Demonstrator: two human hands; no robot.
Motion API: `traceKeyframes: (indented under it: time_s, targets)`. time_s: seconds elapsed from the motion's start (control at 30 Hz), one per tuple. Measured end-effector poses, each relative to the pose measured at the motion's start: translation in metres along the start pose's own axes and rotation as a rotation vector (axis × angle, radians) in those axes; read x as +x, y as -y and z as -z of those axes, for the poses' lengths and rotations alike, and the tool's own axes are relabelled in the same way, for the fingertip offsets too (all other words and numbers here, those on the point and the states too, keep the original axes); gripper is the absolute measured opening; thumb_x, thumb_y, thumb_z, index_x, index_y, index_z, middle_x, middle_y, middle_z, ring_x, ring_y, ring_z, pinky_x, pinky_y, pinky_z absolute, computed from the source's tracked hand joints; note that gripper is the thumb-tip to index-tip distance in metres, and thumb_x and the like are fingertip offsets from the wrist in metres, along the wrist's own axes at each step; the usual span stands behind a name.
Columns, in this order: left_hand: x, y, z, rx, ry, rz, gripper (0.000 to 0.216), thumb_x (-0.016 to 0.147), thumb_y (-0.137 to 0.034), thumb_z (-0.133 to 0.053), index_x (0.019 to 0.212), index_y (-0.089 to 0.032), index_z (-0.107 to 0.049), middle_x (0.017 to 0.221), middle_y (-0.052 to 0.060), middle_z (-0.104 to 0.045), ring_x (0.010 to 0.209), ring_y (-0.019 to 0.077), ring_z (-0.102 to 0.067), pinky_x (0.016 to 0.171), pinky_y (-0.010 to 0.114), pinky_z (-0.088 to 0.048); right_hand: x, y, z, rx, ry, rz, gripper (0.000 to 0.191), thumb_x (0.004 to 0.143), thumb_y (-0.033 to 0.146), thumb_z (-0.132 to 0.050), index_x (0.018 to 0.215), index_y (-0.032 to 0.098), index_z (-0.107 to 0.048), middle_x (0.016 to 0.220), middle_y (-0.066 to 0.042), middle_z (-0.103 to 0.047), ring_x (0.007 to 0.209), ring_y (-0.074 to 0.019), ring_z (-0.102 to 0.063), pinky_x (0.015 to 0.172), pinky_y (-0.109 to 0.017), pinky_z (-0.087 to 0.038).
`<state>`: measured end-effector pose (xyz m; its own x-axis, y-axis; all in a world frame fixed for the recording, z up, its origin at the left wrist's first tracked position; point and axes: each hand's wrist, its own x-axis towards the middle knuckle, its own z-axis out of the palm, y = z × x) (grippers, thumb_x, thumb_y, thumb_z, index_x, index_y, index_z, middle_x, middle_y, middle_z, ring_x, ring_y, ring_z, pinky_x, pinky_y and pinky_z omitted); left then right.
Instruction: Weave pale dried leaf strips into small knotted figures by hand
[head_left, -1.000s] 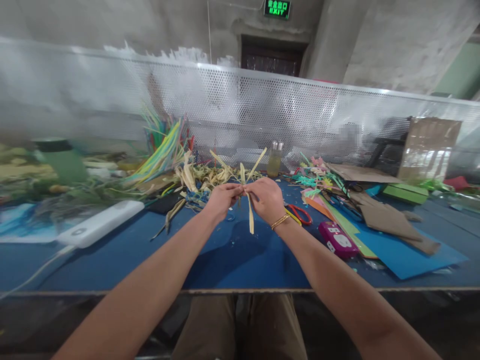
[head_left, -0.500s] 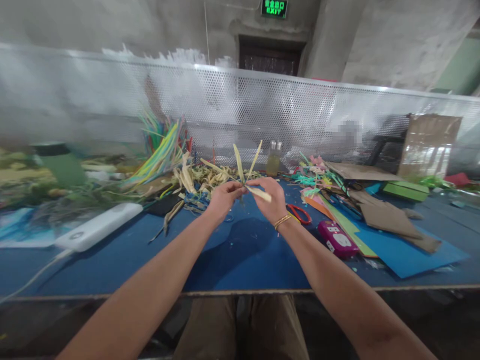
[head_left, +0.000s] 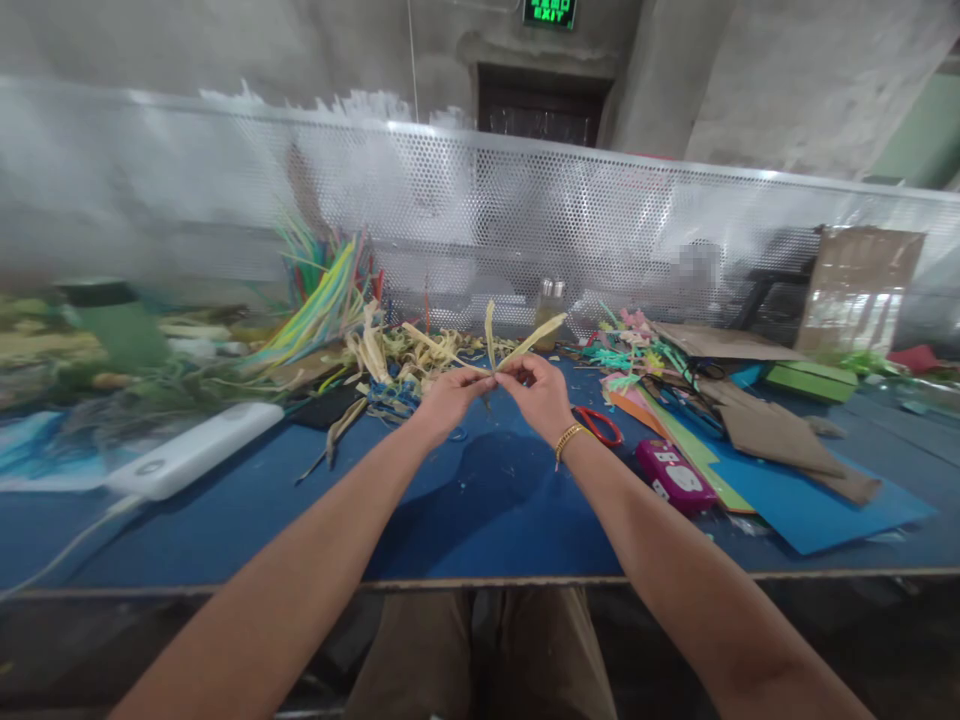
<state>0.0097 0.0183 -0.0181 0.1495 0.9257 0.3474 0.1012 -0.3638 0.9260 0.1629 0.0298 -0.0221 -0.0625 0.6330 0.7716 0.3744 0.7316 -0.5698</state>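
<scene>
My left hand and my right hand meet above the blue table, both pinched on a small bundle of pale yellow leaf strips. The strips fan up and outward from the pinch, one leaning right toward a small glass bottle. A gold bracelet circles my right wrist. Behind the hands lies a heap of more pale strips.
Red-handled scissors and a pink box lie right of my hand, with coloured paper sheets and brown card beyond. A white power bank with a cable sits left. Coloured strips stand behind. A perforated metal screen backs the table.
The strip that hung down below my hands a second ago has been turned up; it now points up and right. Both hands stayed together at the same spot.
</scene>
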Motion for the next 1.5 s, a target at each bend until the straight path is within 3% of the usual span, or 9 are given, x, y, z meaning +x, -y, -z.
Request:
traceKeyframes:
  time_s: [0.17, 0.33, 0.6, 0.77, 0.97, 1.1, 1.23, 1.37, 1.5]
  targets:
    - [0.001, 0.003, 0.001, 0.018, -0.006, -0.026, 0.02, 0.068, -0.036, -0.069, 0.073, -0.016, -0.071, 0.068, 0.0, -0.062, 0.067, 0.0137, -0.051, 0.067, 0.026, -0.038, -0.001, 0.0, 0.003, -0.164, 0.018, 0.066, 0.011, 0.077, 0.029, -0.064, 0.075, 0.019, -0.066, 0.072, -0.002, -0.062, 0.065, -0.0134, -0.053, 0.063, -0.026, -0.044]
    - [0.001, 0.003, 0.002, -0.043, -0.041, -0.004, 0.025, 0.066, -0.041, -0.069, 0.068, -0.016, -0.07, 0.069, 0.002, -0.064, 0.069, 0.0148, -0.054, 0.071, 0.027, -0.039, 0.0, 0.01, 0.013, -0.401, 0.115, 0.291, 0.02, 0.088, 0.027, -0.052, 0.079, 0.021, -0.07, 0.08, -0.004, -0.064, 0.079, -0.0158, -0.056, 0.071, -0.027, -0.04]
    - [0.003, 0.005, 0.007, 0.004, -0.102, -0.007, 0.025, 0.065, -0.04, -0.065, 0.067, -0.015, -0.069, 0.06, 0.0, -0.059, 0.059, 0.0133, -0.048, 0.057, 0.026, -0.034, -0.002, 0.031, 0.011, -0.798, 0.3, 0.468, 0.029, 0.093, 0.024, -0.039, 0.089, 0.016, -0.067, 0.074, -0.006, -0.059, 0.07, -0.0164, -0.05, 0.066, -0.033, -0.027]
    - [0.003, 0.006, 0.011, 0.206, -0.146, -0.089, 0.02, 0.068, -0.031, -0.059, 0.057, -0.016, -0.063, 0.054, -0.002, -0.05, 0.056, 0.0118, -0.042, 0.054, 0.026, -0.03, -0.005, 0.038, 0.005, -0.852, 0.387, 0.423, 0.025, 0.091, 0.02, -0.04, 0.092, 0.014, -0.064, 0.082, -0.008, -0.062, 0.077, -0.0179, -0.052, 0.068, -0.034, -0.026]
    - [0.009, 0.013, 0.014, 0.129, -0.158, -0.156, 0.017, 0.071, -0.03, -0.06, 0.066, -0.016, -0.067, 0.065, 0.0, -0.058, 0.066, 0.0136, -0.048, 0.063, 0.025, -0.036, -0.008, 0.029, 0.005, -0.771, 0.399, 0.348, 0.035, 0.09, 0.021, -0.039, 0.119, 0.015, -0.058, 0.086, -0.009, -0.063, 0.078, -0.0191, -0.054, 0.071, -0.034, -0.032]
    - [0.012, 0.017, 0.011, -0.079, -0.12, -0.096, 0.023, 0.071, -0.037, -0.064, 0.081, -0.017, -0.07, 0.074, 0.001, -0.064, 0.067, 0.013, -0.051, 0.064, 0.025, -0.038, -0.008, 0.013, 0.007, -0.452, 0.121, 0.212, 0.036, 0.09, 0.022, -0.039, 0.121, 0.017, -0.057, 0.094, -0.008, -0.064, 0.084, -0.0175, -0.056, 0.076, -0.03, -0.04]
    - [0.013, 0.025, 0.007, -0.178, -0.138, -0.003, 0.032, 0.067, -0.043, -0.069, 0.089, -0.019, -0.071, 0.087, 0.004, -0.068, 0.073, 0.0143, -0.054, 0.065, 0.025, -0.04, -0.006, -0.006, 0.004, -0.186, -0.089, -0.011, 0.024, 0.086, 0.024, -0.044, 0.098, 0.018, -0.064, 0.089, -0.006, -0.066, 0.077, -0.0156, -0.059, 0.073, -0.029, -0.046]
    - [0.015, 0.03, 0.003, -0.202, -0.106, 0.064, 0.04, 0.064, -0.048, -0.071, 0.092, -0.019, -0.073, 0.084, 0.004, -0.069, 0.076, 0.0167, -0.057, 0.069, 0.027, -0.043, -0.007, -0.019, -0.007, -0.112, 0.064, -0.197, 0.015, 0.079, 0.026, -0.056, 0.085, 0.019, -0.068, 0.082, -0.003, -0.068, 0.071, -0.015, -0.06, 0.071, -0.029, -0.048]
    - [0.016, 0.033, 0.0, -0.24, -0.062, 0.064, 0.04, 0.062, -0.048, -0.073, 0.091, -0.02, -0.073, 0.085, 0.005, -0.07, 0.08, 0.0183, -0.059, 0.077, 0.03, -0.044, -0.013, -0.019, -0.017, -0.021, 0.203, -0.234, 0.016, 0.076, 0.027, -0.061, 0.087, 0.02, -0.071, 0.09, -0.004, -0.07, 0.078, -0.0154, -0.062, 0.076, -0.028, -0.048]
